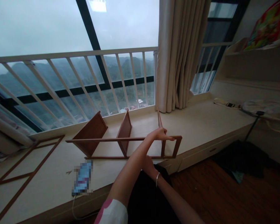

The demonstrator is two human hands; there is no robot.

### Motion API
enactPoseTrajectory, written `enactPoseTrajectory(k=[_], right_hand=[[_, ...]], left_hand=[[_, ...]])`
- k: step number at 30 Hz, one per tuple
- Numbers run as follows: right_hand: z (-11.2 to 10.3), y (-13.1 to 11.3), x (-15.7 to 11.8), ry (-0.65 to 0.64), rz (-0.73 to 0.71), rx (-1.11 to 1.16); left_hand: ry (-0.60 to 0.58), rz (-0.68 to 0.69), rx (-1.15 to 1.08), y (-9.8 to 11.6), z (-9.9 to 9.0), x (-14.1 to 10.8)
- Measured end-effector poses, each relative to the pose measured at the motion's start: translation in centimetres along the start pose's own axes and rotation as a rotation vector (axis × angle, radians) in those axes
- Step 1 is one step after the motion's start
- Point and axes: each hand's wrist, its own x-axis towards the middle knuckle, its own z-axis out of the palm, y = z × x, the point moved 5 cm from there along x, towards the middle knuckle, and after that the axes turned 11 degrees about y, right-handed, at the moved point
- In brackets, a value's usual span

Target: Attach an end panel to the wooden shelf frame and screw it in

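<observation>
A brown wooden shelf frame [107, 140] lies on its side on the window seat, with several cross boards standing between its long rails. My left hand [159, 134] reaches across to the frame's right part. Its fingers bend over the upper rail beside a cross board, one digit stretched along the rail. Behind my left forearm is my right hand [149, 165], a bracelet on its wrist, close to the lower rail. Its fingers are hidden, so I cannot see what they touch.
A separate wooden ladder-like frame [29, 177] lies at the left. Near the seat's front edge is a blurred-out phone [82, 178] with a white cable, and small bits [68, 172] lie beside it. A railing [121, 82] and curtain [175, 56] stand behind; a dark umbrella-like object [242, 158] is at right.
</observation>
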Motion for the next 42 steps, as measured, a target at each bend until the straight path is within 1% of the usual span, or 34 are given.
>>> enactPoseTrajectory(k=[2,4,6,7,8,10,12,13,15,18,22,25,32,37,42], right_hand=[[-1.9,1.1,-0.9,0.130,0.138,0.156],[-3.5,3.1,-2.4,0.210,0.313,0.386],[-4.9,6.0,-4.3,0.278,0.524,0.561],[-5.6,7.5,-5.3,0.304,0.611,0.608],[-6.4,9.1,-6.3,0.359,0.688,0.638],[-7.8,11.7,-8.2,0.464,0.794,0.696],[-8.5,13.4,-9.6,0.495,0.881,0.765],[-8.6,13.8,-10.0,0.498,0.892,0.801],[-8.4,14.0,-10.5,0.486,0.898,0.863],[-7.3,13.8,-10.9,0.470,0.929,0.918],[-5.5,14.1,-11.7,0.491,1.054,0.984],[-4.6,14.4,-12.2,0.501,1.158,1.060],[-3.0,14.2,-12.4,0.462,1.272,1.165],[-2.2,14.7,-12.1,0.499,1.277,1.154],[-1.9,15.0,-11.4,0.450,1.285,1.134]], left_hand=[[0.002,0.001,-0.004,-0.1,0.0,0.0],[0.011,0.005,-0.008,-0.2,0.2,0.1],[0.021,0.008,-0.009,-0.3,0.3,0.2],[0.028,0.012,-0.011,-0.4,0.3,0.2],[0.034,0.016,-0.013,-0.4,0.4,0.2],[0.035,0.013,-0.019,-0.5,0.4,0.1],[0.029,0.005,-0.026,-0.6,0.3,0.0],[0.026,-0.002,-0.026,-0.6,0.3,0.0],[0.025,-0.016,-0.021,-0.5,0.3,-0.1],[0.030,-0.029,-0.012,-0.4,0.2,-0.2],[0.041,-0.038,0.001,-0.3,0.3,-0.4],[0.042,-0.033,0.007,-0.1,0.2,-0.5],[0.019,-0.033,0.004,0.0,-0.2,-0.5],[0.010,-0.006,-0.018,0.1,-0.5,-0.5],[-0.016,-0.044,-0.028,-0.2,-0.3,-0.3]])
